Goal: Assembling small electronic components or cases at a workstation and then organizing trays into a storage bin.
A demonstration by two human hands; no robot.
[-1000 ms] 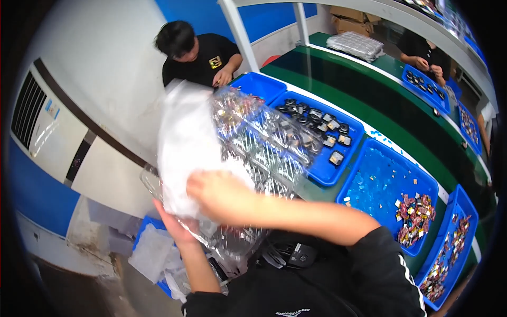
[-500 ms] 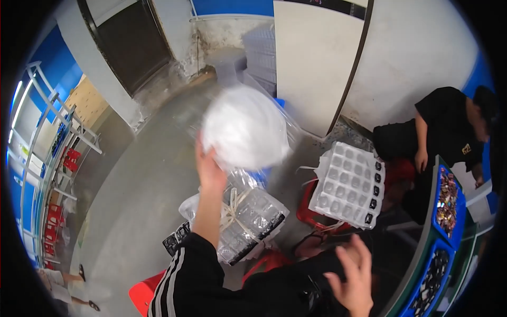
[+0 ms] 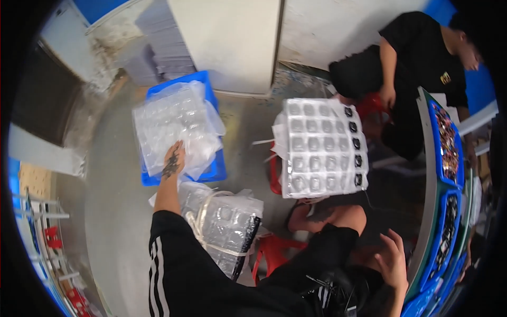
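Observation:
Ahead on the left, my left hand [image 3: 175,158] touches a loose pile of clear plastic trays and thin white sheets [image 3: 174,116], which lies over a blue crate [image 3: 217,164]. Its fingers are blurred against the plastic, so whether they grip it cannot be told. My right hand [image 3: 392,259] hovers at the lower right beside the workbench, fingers apart and holding nothing. Between my left forearm and my legs sits a tied bundle of clear trays [image 3: 224,224] with pale straps around it. To its right, a stacked moulded tray [image 3: 317,148] carries black pieces along one column.
A red stool [image 3: 272,253] stands by my legs, and another supports the moulded tray. At right, blue bins [image 3: 446,142] of small parts line the bench edge; a person in black [image 3: 417,63] sits beyond. Grey stacks [image 3: 163,42] stand against the far wall.
My left hand has moved left and brought the white sheet down onto the blue crate. My right hand has shifted right. The view has swung to the right.

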